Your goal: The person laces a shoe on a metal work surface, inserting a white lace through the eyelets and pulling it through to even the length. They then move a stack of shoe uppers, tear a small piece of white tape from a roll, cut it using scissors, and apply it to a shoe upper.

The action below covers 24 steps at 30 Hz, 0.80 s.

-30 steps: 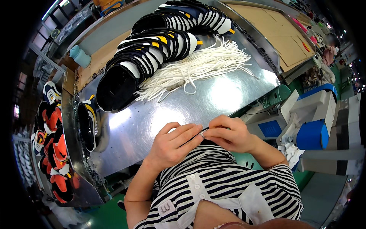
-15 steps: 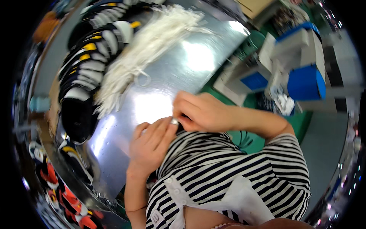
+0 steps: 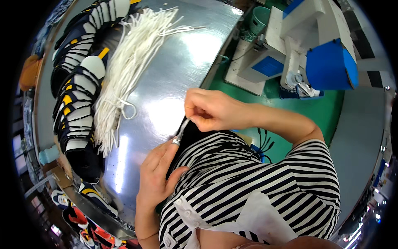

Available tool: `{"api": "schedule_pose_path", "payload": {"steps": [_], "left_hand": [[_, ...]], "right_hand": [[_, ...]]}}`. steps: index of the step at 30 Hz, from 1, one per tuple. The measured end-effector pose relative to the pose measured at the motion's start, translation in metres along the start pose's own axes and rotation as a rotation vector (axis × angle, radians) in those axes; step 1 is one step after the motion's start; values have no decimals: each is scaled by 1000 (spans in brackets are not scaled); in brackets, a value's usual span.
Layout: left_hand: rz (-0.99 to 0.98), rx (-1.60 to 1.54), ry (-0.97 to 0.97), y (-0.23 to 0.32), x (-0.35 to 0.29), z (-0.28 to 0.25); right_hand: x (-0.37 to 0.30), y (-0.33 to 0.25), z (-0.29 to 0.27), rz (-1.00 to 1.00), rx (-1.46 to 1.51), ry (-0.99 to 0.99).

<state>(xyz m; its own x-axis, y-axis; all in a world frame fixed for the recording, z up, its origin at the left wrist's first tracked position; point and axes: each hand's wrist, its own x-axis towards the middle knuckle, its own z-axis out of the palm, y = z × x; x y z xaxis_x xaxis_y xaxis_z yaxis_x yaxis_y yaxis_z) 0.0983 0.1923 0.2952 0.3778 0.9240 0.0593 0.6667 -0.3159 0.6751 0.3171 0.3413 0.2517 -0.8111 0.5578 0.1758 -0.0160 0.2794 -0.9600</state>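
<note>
My right hand point(image 3: 212, 110) is closed in a pinch on one end of a narrow white strip point(image 3: 183, 128). From there the strip runs down to a fingertip of my left hand point(image 3: 159, 169), which has a white, shiny wrapping point(image 3: 176, 141) on it. Whether the strip is tape or lace, I cannot tell. My left hand is open, its fingers stretched out and its thumb apart, at the metal table's near edge. Beyond it on the metal table point(image 3: 155, 81) lies a long bundle of white shoelaces point(image 3: 124, 79).
Along the table's left side stand nested rows of black, white and yellow shoes point(image 3: 78, 112). More shoes, some red point(image 3: 76, 218), sit lower left. At the right, a white and blue machine point(image 3: 331, 64) rises from the green floor point(image 3: 271, 114), near a green bin point(image 3: 259, 20).
My hands have drawn apart, the right slightly up, the left slightly down, and the white strip now shows between them. My left thumb has spread. The view has shifted.
</note>
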Motion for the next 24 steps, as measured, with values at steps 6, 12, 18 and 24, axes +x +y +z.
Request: {"api": "schedule_pose_path", "payload": {"steps": [6,12,18,24], "left_hand": [[-240,-1003,132,-5,-6,24],[-283,-1408,213,-9,-18,21],[-235,-1556,219,-6,-28,20],[-388,-1214,419,4,-40,15]], "right_hand": [[0,2,-1,24,133,107],[13,-14,1,-198,11,130],[23,-23,30,-348,-299,-16],[20,-27,44,-245,-324,-139]]}}
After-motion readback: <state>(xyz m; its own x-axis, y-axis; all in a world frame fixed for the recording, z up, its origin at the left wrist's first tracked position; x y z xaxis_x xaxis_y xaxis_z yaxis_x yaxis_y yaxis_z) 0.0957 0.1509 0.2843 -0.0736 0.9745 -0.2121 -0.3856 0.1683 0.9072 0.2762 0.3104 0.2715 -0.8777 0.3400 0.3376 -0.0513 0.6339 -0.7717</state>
